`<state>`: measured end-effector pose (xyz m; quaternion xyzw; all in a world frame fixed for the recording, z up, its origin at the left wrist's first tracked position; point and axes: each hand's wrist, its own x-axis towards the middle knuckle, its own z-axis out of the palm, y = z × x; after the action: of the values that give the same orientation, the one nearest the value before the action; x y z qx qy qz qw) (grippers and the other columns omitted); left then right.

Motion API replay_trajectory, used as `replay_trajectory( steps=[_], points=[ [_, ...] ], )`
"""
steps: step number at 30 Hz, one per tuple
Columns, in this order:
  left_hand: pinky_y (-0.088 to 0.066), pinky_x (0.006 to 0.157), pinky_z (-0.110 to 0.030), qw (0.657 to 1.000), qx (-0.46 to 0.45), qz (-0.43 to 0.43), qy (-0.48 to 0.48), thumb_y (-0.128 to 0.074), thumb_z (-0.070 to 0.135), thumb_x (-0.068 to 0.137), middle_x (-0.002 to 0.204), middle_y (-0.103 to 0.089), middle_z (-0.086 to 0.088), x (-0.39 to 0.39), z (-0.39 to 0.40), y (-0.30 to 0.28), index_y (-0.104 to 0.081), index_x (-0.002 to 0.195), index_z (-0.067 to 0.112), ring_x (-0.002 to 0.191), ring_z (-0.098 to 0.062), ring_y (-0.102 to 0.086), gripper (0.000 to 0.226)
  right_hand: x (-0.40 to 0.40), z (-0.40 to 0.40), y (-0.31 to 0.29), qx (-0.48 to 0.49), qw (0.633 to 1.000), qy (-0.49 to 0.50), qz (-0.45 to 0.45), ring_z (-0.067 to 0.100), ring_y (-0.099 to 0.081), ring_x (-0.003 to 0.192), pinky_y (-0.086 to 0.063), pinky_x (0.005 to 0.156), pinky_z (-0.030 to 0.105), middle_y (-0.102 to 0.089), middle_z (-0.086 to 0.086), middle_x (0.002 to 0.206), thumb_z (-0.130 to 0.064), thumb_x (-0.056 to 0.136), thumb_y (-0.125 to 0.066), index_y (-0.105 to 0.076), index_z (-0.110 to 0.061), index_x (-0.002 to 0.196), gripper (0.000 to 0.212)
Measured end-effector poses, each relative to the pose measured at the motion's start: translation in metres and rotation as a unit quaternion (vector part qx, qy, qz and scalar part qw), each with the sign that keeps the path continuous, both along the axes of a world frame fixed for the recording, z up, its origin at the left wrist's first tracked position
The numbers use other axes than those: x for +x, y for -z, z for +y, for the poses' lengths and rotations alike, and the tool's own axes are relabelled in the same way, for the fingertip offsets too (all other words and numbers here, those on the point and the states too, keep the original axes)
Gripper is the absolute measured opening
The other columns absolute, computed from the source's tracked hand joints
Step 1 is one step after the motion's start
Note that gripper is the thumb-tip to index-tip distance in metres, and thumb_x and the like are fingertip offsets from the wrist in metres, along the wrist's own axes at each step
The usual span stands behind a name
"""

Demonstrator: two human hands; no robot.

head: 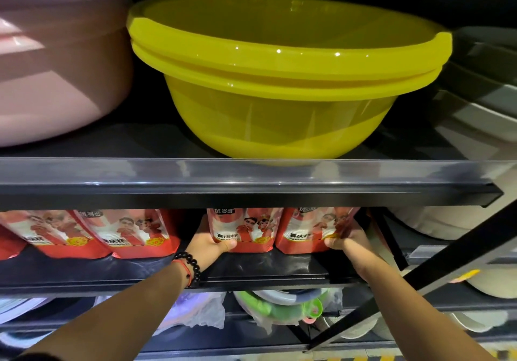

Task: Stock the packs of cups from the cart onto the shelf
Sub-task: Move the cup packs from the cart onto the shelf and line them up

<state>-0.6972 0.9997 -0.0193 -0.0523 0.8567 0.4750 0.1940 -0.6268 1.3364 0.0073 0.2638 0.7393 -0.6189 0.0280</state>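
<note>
Several red packs of cups stand in a row on the dark middle shelf (268, 269). My left hand (208, 241) grips the lower left side of one pack (243, 227), thumb across its front. My right hand (348, 241) grips the lower right side of the neighbouring pack (310, 227). Both packs stand upright, side by side, with their bases on the shelf. Two more packs (131, 233) lean at the left, apart from my hands. The cart is out of view.
Above, a shelf edge (251, 181) overhangs the packs and carries stacked yellow basins (279, 89), a pink basin (56, 67) and grey trays (481, 86). A black diagonal brace (436, 274) crosses at the right. Below lie wrapped plastic wares (282, 307).
</note>
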Motion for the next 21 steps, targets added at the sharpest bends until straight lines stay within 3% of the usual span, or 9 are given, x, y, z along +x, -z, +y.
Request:
replay_trajectory(
  steps=[3,6,8,9,12,14,16,19,21],
  points=[
    [-0.054,0.076,-0.024,1.0,0.006,-0.003,0.002,-0.079,0.037,0.078,0.086,-0.074,0.001,0.002,0.001,-0.004,-0.077,0.082,0.012,0.086,-0.015,-0.07,0.026,0.012,-0.005,0.007,-0.047,0.995,0.072,0.058,0.021,-0.066,0.107,-0.054,0.085,0.025,-0.07,0.006,0.113,0.022,0.077,-0.066,-0.053,-0.017,0.129,0.067],
    [-0.055,0.086,-0.027,0.998,0.064,0.018,0.003,-0.081,0.024,0.077,0.089,-0.074,0.007,0.009,0.0,-0.008,-0.075,0.094,0.016,0.088,-0.008,-0.07,0.019,0.043,-0.027,0.011,-0.004,0.974,0.199,0.105,0.023,-0.062,0.096,-0.05,0.088,0.031,-0.063,0.012,0.107,0.017,0.084,-0.063,-0.057,-0.02,0.116,0.049],
    [-0.053,0.097,-0.033,0.995,0.085,0.043,0.006,-0.083,0.013,0.075,0.096,-0.075,0.007,0.016,-0.002,-0.009,-0.066,0.112,0.015,0.091,-0.001,-0.069,0.04,0.072,-0.055,0.011,0.09,0.979,0.143,0.113,0.015,-0.065,0.087,-0.053,0.083,0.035,-0.068,0.004,0.094,0.009,0.086,-0.065,-0.061,-0.025,0.1,0.036],
    [-0.052,0.097,-0.028,0.994,0.095,0.053,0.001,-0.082,0.008,0.075,0.099,-0.072,0.01,0.021,-0.002,-0.01,-0.059,0.118,0.015,0.091,0.007,-0.066,0.049,0.08,-0.072,0.01,0.122,0.982,0.078,0.117,0.007,-0.066,0.084,-0.054,0.08,0.035,-0.069,-0.001,0.091,0.005,0.086,-0.066,-0.062,-0.028,0.097,0.035],
    [-0.046,0.079,-0.005,0.992,0.107,0.062,-0.018,-0.077,0.002,0.079,0.104,-0.051,0.022,0.03,0.0,-0.009,-0.038,0.126,0.021,0.085,0.022,-0.047,0.064,0.075,-0.11,0.015,0.15,0.978,-0.112,0.09,-0.002,-0.064,0.093,-0.052,0.082,0.024,-0.065,-0.017,0.114,-0.01,0.085,-0.071,-0.052,-0.041,0.122,0.052],
    [-0.05,0.093,-0.02,0.992,0.104,0.068,-0.018,-0.082,0.012,0.075,0.107,-0.06,0.017,0.026,-0.002,-0.01,-0.046,0.123,0.019,0.094,0.014,-0.055,0.06,0.056,-0.128,0.014,0.119,0.975,-0.17,0.075,-0.004,-0.054,0.121,-0.048,0.102,0.027,-0.053,-0.021,0.137,-0.023,0.083,-0.072,-0.031,-0.042,0.146,0.077],
    [-0.051,0.1,-0.036,0.994,0.089,0.063,0.003,-0.086,0.027,0.069,0.104,-0.073,0.006,0.021,-0.005,-0.016,-0.061,0.117,0.018,0.097,-0.001,-0.067,0.054,0.04,-0.142,0.011,0.086,0.977,-0.184,0.069,0.004,-0.043,0.136,-0.041,0.112,0.033,-0.044,-0.018,0.149,-0.029,0.082,-0.071,-0.015,-0.039,0.156,0.093],
    [-0.053,0.095,-0.032,0.998,0.05,0.028,0.016,-0.082,0.027,0.076,0.092,-0.074,0.008,0.016,0.001,-0.026,-0.073,0.092,0.024,0.089,-0.003,-0.069,0.019,0.026,-0.151,0.005,-0.005,0.987,-0.156,0.047,0.008,-0.049,0.123,-0.042,0.104,0.031,-0.054,-0.019,0.133,-0.015,0.087,-0.07,-0.027,-0.037,0.145,0.075],
    [-0.054,0.087,-0.029,0.999,0.034,-0.004,-0.016,-0.083,0.031,0.075,0.088,-0.073,0.006,0.009,0.003,-0.028,-0.074,0.082,0.023,0.087,-0.009,-0.069,0.015,0.018,-0.154,0.006,-0.034,0.989,-0.137,0.04,0.009,-0.056,0.113,-0.047,0.099,0.034,-0.062,-0.016,0.12,-0.012,0.085,-0.071,-0.04,-0.037,0.126,0.057]
  ],
)
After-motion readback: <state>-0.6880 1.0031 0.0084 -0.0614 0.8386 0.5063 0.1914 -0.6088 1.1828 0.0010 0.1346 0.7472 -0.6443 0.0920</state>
